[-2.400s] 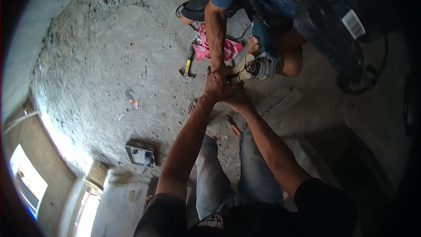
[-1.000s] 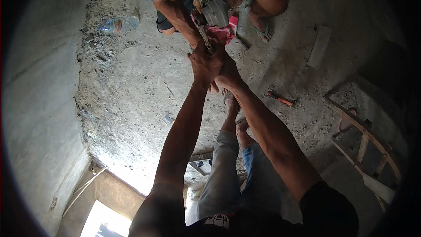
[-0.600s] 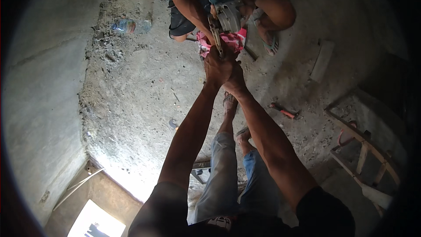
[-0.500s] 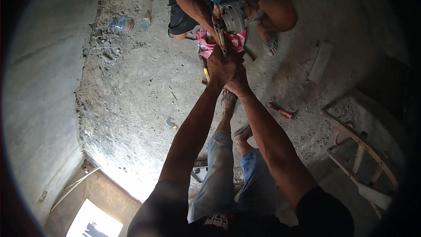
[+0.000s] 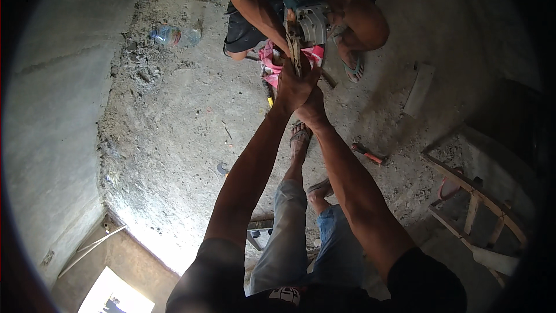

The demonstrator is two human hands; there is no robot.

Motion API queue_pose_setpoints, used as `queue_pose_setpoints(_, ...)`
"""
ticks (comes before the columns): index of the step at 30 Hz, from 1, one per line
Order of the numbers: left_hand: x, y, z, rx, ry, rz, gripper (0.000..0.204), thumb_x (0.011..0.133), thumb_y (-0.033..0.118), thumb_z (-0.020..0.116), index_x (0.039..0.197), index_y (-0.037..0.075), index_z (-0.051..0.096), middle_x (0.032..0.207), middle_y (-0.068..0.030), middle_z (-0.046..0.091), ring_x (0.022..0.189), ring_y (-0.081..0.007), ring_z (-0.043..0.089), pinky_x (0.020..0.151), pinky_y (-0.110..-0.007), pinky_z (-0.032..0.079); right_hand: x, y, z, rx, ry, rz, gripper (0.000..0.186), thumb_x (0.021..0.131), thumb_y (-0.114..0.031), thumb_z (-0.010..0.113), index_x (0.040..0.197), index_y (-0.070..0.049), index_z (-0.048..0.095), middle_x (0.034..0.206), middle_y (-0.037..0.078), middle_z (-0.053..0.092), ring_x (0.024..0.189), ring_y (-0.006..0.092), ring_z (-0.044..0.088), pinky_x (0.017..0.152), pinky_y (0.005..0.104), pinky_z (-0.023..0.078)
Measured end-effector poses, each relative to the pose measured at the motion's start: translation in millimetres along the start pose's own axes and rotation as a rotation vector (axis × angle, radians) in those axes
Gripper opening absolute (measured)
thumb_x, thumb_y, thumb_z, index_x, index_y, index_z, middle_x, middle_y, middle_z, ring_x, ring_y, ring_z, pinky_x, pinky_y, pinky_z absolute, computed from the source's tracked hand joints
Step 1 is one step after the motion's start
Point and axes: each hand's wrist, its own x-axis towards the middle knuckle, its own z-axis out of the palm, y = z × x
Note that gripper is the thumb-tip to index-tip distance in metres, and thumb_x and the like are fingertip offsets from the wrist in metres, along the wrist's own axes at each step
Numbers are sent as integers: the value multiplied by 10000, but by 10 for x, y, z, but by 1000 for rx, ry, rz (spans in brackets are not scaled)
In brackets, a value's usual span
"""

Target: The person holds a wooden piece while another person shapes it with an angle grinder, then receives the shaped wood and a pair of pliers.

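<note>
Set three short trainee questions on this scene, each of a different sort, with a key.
1. True or false: the left hand and the right hand are both stretched forward, close together, at the power tool that a crouching co-worker holds.
2. What lies on the concrete floor at upper left? A) clear plastic bottle B) helmet C) bucket
3. Fill in: under the tool lies a ___ cloth.

Key: 1 true. 2 A, the plastic bottle. 3 pink, the pink cloth.
</note>
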Motion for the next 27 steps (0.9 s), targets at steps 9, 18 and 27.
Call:
queue_pose_setpoints(9, 79, -209, 48, 145, 62, -125, 276, 900, 195, 630, 1036, -26, 536, 862, -233, 661, 814, -314, 662, 696, -435, 510, -61, -584, -145, 0, -28, 61, 419, 855, -177, 808, 1198, -25, 623, 1094, 129, 721, 1014, 186, 683, 849, 364, 545)
queue_pose_setpoints(18, 104, -203, 176, 136, 122, 156, 151, 914, 124, 609, 966, 2, 538, 749, -129, 635, 645, -204, 645, 567, -382, 489, 17, -607, -317, 144, -75, 87, 627, 881, -248, 772, 1410, -71, 487, 1240, 151, 662, 1156, 224, 643, 959, 344, 493)
queue_pose_setpoints(27, -30, -10, 266, 117, 143, 23, 184, 912, 136, 622, 1025, 20, 535, 803, -149, 646, 762, -255, 693, 665, -397, 529, -66, -535, -445, 111, -80, 201, 550, 883, -281, 763, 1316, -5, 564, 1229, 184, 675, 1174, 233, 640, 959, 365, 493)
